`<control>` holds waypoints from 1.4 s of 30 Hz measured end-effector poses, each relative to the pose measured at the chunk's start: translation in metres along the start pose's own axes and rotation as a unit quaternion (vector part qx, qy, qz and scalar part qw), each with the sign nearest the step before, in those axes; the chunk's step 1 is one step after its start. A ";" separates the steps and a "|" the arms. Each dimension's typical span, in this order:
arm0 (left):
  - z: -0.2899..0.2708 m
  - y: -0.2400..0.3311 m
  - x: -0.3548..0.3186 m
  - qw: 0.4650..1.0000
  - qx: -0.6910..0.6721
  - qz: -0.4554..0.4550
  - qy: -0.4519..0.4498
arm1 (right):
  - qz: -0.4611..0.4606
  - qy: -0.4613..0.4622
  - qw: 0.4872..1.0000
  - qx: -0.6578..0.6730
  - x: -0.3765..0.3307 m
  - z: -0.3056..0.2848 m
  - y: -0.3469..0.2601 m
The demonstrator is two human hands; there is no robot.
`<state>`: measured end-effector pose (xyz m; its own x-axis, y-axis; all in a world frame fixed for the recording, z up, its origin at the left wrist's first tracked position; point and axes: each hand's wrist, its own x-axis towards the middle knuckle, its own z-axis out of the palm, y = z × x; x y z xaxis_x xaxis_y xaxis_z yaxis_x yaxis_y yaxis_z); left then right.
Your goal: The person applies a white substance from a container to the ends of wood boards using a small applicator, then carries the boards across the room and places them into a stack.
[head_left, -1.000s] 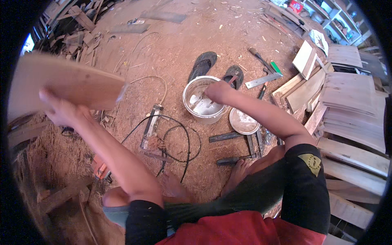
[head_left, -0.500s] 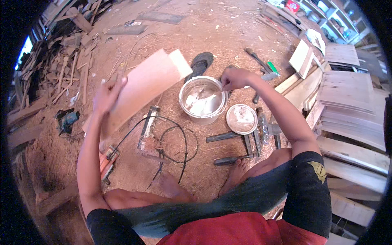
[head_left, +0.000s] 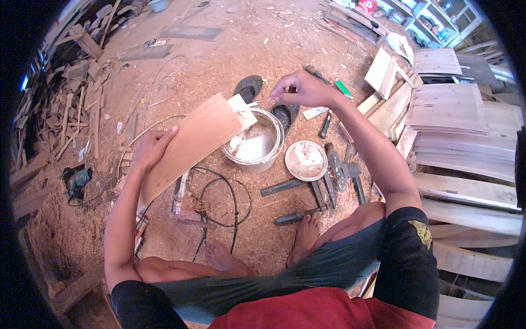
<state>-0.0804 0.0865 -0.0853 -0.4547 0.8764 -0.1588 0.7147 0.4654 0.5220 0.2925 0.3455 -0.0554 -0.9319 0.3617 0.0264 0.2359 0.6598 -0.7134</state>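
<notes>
My left hand [head_left: 152,147] grips the near end of a thin wooden board [head_left: 192,143] and holds it tilted above a round white tub of pale paste [head_left: 253,144]. My right hand [head_left: 300,88] is raised beyond the tub, fingers pinched on a thin stick or brush [head_left: 253,104] whose white-smeared tip touches the board's far corner, which is coated white. Next to the tub lies its round lid [head_left: 306,160] on the sawdust floor.
Chisels and hand tools [head_left: 320,189] lie right of the lid. A black cable [head_left: 219,192] loops by my bare feet [head_left: 304,238]. Two dark sandals [head_left: 247,88] sit behind the tub. Stacked planks [head_left: 466,126] fill the right side; scrap wood [head_left: 71,104] lies at the left.
My left hand swung the board from far left to over the tub. My right hand lifted out of the tub and brought the stick to the board's corner.
</notes>
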 end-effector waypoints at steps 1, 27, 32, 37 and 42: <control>-0.002 0.003 0.002 1.000 0.015 -0.005 -0.016 | -0.027 0.012 0.999 -0.028 0.003 0.002 -0.004; -0.030 -0.018 -0.006 0.984 -0.165 -0.061 0.020 | -0.071 -0.088 0.986 -0.125 0.001 0.029 0.011; -0.052 -0.010 -0.026 0.985 -0.163 0.054 0.012 | 0.061 -0.179 0.907 -0.377 0.022 0.100 0.005; -0.057 -0.006 -0.031 0.990 0.033 0.128 0.038 | 0.006 -0.190 0.868 -0.459 0.040 0.165 0.013; -0.049 -0.009 -0.050 0.927 0.253 0.215 0.173 | 0.015 -0.234 0.877 -0.419 0.045 0.172 0.012</control>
<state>-0.0898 0.0322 -0.0411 -0.1500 0.9431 0.2968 0.9876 0.1567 0.0014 0.2059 0.2561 -0.1831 -0.8867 0.2058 -0.4141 0.1982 0.9782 0.0618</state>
